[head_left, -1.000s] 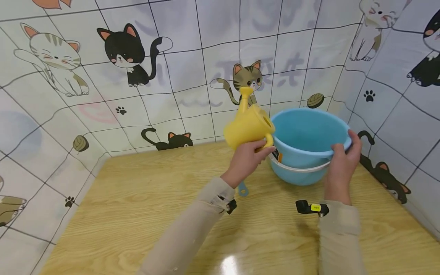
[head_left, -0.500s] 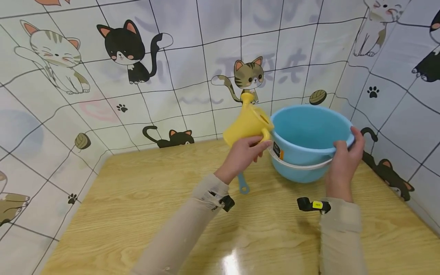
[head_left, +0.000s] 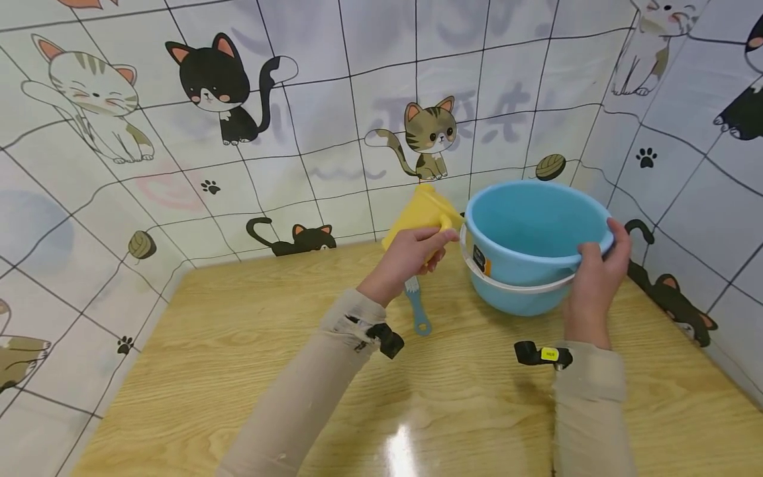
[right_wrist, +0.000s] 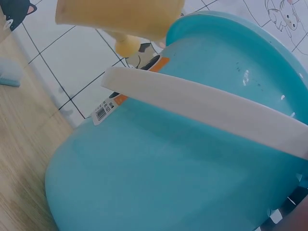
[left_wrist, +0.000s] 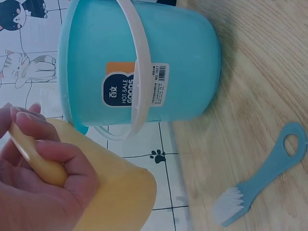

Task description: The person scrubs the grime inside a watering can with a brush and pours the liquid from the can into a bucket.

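Note:
My left hand [head_left: 402, 262] holds a yellow watering can [head_left: 414, 215] by its handle, fingers curled round it, as the left wrist view shows. The can is tilted beside a light-blue bucket [head_left: 518, 301] and above the table. A white handle [left_wrist: 141, 62] hangs across the bucket's labelled side. On the bucket's right, my right hand [head_left: 596, 281] grips the rim, thumb against the near side. Drops dot the bucket's inner wall in the right wrist view; its bottom is hidden. Just one edge of the right hand shows in that view.
A blue brush [head_left: 420, 311] with white bristles lies on the wooden table [head_left: 250, 344], below the left hand and left of the bucket. A cat-patterned wall covering [head_left: 322, 132] borders the table at the back and on both sides.
My left hand has moved down and left with the watering can, and its spout end has dropped. More of the brush now shows. The right hand stays on the bucket's rim.

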Motion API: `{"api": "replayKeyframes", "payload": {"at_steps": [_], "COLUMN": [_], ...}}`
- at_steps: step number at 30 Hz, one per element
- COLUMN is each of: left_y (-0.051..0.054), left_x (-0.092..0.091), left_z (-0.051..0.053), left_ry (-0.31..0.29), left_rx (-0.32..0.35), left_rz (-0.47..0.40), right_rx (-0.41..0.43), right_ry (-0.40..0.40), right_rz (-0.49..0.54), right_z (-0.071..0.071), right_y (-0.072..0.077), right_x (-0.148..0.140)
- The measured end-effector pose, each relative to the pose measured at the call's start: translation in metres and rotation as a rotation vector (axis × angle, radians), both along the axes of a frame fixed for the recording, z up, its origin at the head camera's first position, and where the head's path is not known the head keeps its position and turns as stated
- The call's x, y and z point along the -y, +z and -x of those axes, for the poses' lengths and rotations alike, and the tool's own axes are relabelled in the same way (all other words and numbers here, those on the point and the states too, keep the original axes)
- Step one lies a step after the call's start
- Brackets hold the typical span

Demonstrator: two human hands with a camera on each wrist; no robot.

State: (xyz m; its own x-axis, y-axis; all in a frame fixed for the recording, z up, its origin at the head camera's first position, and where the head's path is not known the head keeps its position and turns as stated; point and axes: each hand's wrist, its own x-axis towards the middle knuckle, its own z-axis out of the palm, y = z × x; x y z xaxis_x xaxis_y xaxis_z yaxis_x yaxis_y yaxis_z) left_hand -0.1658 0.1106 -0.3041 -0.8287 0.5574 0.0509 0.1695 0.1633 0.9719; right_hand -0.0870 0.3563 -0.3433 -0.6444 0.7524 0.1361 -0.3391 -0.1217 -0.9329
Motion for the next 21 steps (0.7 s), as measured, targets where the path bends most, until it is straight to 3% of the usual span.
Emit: {"api": "replayKeyframes", "payload": {"at_steps": [5,9,12,16,21], "left_y": [-0.002,-0.004,-0.006,-0.010,-0.015], "left_x": [0.003,0.007,0.009,0.014,0.033], "left_z": [0.002,0.002,0.002,0.001,-0.005], "left_ry": [-0.037,-0.114,-0.179,-0.252,-0.264], "left_rx": [0.158,0.356,0.464,0.530,0.634], "left_rz": [-0.082,-0.188,-0.224,-0.238,-0.353], "right_rx": [0.006,0.012,-0.010,-0.025,-0.014], "right_ry": [0.009,0.006,0.008,0.016,0.005], "right_rz": [0.012,0.018,0.012,0.012,0.013], "right_z": [-0.001,-0.001,-0.001,0.000,0.001], "right_y": [0.001,-0.001,-0.002,-0.001,0.001], "right_x": [-0.001,-0.002,-0.002,-0.003,-0.003]}}
